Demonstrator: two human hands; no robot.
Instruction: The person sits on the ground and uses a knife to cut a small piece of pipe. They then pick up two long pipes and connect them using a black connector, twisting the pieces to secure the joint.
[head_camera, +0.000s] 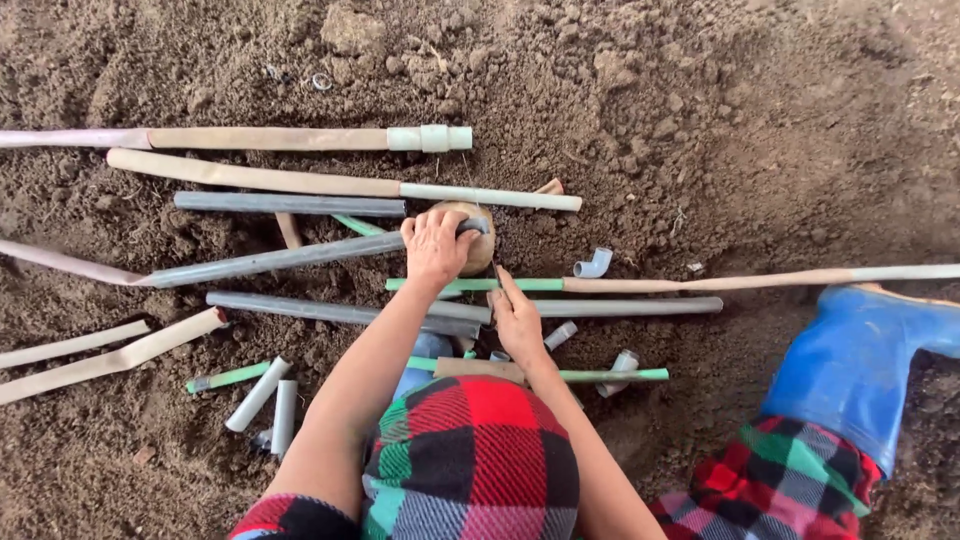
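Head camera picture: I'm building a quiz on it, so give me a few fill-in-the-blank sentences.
1. The left hand rests on a round tan ____.
2. The long grey plastic pipes lie on loose brown ____.
3. The rubber boot at right is ____.
4. The right hand is held ____, gripping nothing.

Missing: ball; soil; blue; open

Bare soil (760, 130) at far right leaves open passage. Long pipes (290, 205) lie side by side across the left and centre, blocking low sweeps; short pipe offcuts (258, 395) clutter near left; a blue boot (860, 365) bounds near right.
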